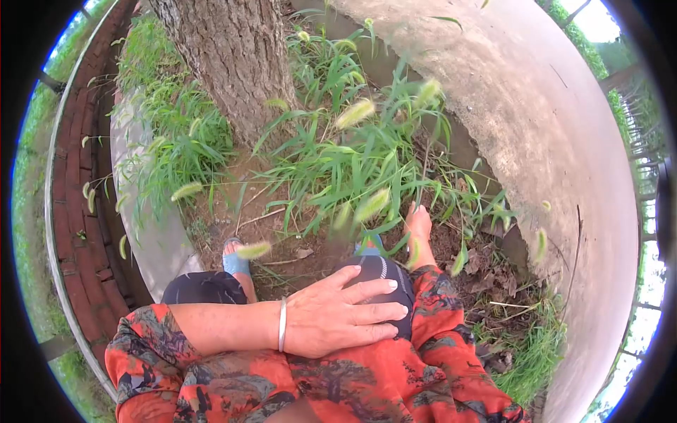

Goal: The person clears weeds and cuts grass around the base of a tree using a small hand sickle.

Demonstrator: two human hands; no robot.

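Note:
My left hand [343, 311], with a pale bracelet [283, 324] at its wrist, lies flat across my right knee [395, 282] in dark trousers, its fingers a little apart. Past that knee, my right hand [419, 233] reaches down to the soil at the foot of a clump of foxtail grass [352, 162]. Its fingers are closed around grass stems low near the ground; the fingertips are partly hidden. Bristly green seed heads [372, 205] hang over both knees. A blue sandal [235, 262] shows by my left knee.
A thick tree trunk [236, 63] rises ahead, with more grass [183, 134] to its left. A concrete slab [536, 106] borders the soil on the right. Dry leaves [486, 275] lie beside my right arm. Red brick paving [74, 233] runs along the left.

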